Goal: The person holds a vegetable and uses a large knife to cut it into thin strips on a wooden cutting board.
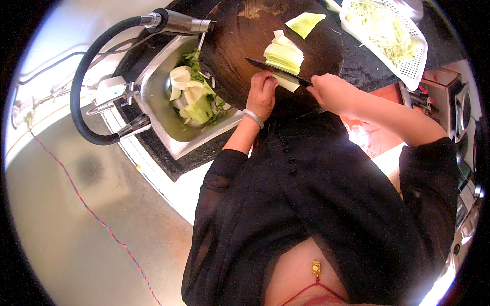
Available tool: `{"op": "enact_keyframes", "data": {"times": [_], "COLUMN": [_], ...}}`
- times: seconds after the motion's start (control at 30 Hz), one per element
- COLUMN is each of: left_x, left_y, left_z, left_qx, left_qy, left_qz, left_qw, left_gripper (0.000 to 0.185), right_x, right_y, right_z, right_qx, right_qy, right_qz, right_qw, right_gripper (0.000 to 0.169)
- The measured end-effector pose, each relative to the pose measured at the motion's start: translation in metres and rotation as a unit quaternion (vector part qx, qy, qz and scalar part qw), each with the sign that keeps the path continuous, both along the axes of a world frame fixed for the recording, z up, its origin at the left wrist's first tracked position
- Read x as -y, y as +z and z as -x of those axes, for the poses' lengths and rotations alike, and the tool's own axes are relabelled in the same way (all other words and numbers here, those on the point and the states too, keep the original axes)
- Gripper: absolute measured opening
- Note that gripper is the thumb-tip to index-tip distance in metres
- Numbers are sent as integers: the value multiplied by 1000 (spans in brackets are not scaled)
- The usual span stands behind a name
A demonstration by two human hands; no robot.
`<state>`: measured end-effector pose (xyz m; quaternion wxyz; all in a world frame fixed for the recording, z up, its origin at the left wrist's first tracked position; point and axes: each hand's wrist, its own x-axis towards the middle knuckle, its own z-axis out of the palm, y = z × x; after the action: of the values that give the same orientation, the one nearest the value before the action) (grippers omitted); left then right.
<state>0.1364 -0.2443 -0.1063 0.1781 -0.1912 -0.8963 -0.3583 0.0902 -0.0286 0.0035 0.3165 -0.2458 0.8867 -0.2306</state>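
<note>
A dark round wooden chopping board lies before me. My right hand grips the handle of a kitchen knife, its dark blade pointing to the left across the board. Beyond the blade sits a stack of pale green vegetable slices. On the near side of the blade, a pale vegetable piece lies beside my left hand, whose fingers are bent close to the blade and the piece. Whether those fingers hold the piece cannot be told. A loose green slice rests farther back on the board.
To the left, a metal sink holds vegetable chunks and leafy greens. A faucet with a black hose reaches over its edge. A white perforated basket of shredded vegetable stands on the right.
</note>
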Motion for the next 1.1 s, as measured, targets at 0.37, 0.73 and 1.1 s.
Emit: {"op": "enact_keyframes", "data": {"times": [0.37, 0.73, 1.1], "left_x": [1, 2, 3], "left_y": [1, -4, -3], "left_z": [4, -1, -1], "left_qx": [-20, -23, -11], "left_qy": [-16, -4, 1], "left_qz": [13, 28, 11], "left_qw": [1000, 999, 1000], "left_gripper": [16, 15, 14], "right_x": [6, -4, 16], "right_y": [-34, 11, -4], "right_z": [9, 0, 5], "right_qx": [-17, -33, -12], "right_qy": [-79, 2, 9], "right_qz": [77, 28, -16], "right_qw": [994, 999, 1000], "right_gripper": [28, 29, 29]}}
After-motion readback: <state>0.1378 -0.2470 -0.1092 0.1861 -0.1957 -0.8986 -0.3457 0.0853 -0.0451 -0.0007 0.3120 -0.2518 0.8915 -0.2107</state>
